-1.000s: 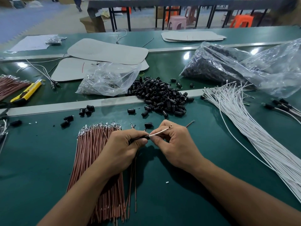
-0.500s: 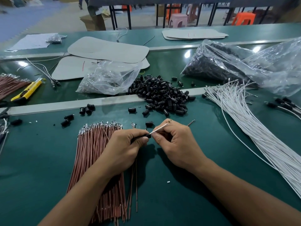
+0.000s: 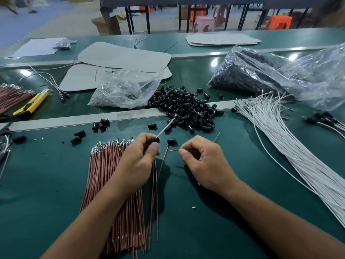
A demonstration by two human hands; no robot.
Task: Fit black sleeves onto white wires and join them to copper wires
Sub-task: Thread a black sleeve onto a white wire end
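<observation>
My left hand (image 3: 139,159) grips a black sleeve (image 3: 158,140) with a white wire (image 3: 166,127) sticking up out of it toward the sleeve pile. A short way to the right, my right hand (image 3: 202,161) pinches a single copper wire (image 3: 174,150) whose tip points left toward the sleeve. The two hands are apart. A bundle of copper wires (image 3: 112,184) lies under my left forearm. Loose black sleeves (image 3: 188,109) are heaped behind the hands, and a sheaf of white wires (image 3: 276,139) fans out at the right.
One loose sleeve (image 3: 171,141) lies between the hands. A clear bag (image 3: 125,90) and a big bag of sleeves (image 3: 270,75) sit on the far belt. A yellow utility knife (image 3: 31,104) lies far left. Finished wires (image 3: 324,118) rest at the right edge.
The hands were together working one joint; now they have separated. The white wire with its sleeve stays in my left hand, and my right hand has drawn right holding a copper wire.
</observation>
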